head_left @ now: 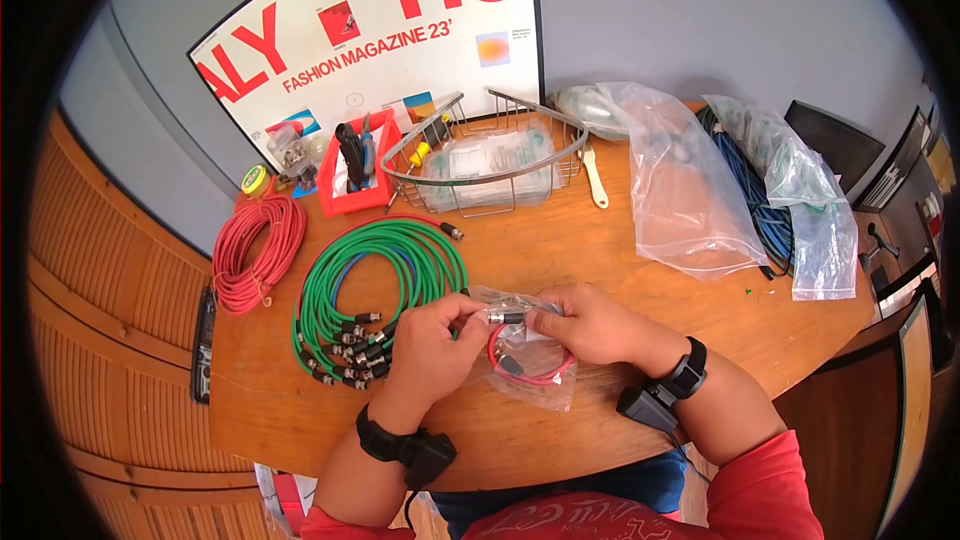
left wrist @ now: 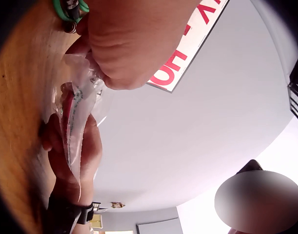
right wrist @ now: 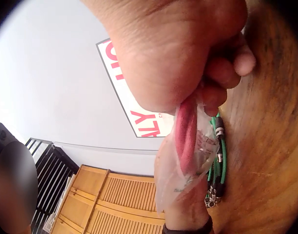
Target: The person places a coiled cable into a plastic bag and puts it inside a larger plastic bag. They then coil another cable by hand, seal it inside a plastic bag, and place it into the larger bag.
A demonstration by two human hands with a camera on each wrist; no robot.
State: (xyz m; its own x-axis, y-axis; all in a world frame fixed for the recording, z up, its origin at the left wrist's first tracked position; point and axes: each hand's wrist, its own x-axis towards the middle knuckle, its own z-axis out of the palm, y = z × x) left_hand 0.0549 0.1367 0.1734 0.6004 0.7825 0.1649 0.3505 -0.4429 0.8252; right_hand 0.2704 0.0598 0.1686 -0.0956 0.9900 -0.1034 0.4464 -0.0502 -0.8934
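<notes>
A clear plastic bag [head_left: 553, 396] with a coiled red cable [head_left: 537, 381] in it is held between both hands over the front of the table. My left hand [head_left: 437, 345] pinches the bag's left side, with thumb and forefinger at the metal tip of a black-bodied connector [head_left: 511, 318]. From the other side my right hand [head_left: 590, 325] grips the bag and cable, its thumb by the connector's black end. In the right wrist view, the red cable [right wrist: 187, 139] hangs below that hand inside the bag. Green cables [head_left: 318, 280] with metal-tipped connectors lie coiled left of my left hand.
A red cable coil [head_left: 232, 265] lies at the far left. Behind stand a red tool bin [head_left: 357, 203] and a wire basket [head_left: 490, 180] holding plastic packets. A putty knife [head_left: 595, 180], a large clear bag [head_left: 680, 210] and bagged blue cable [head_left: 757, 202] are at the right.
</notes>
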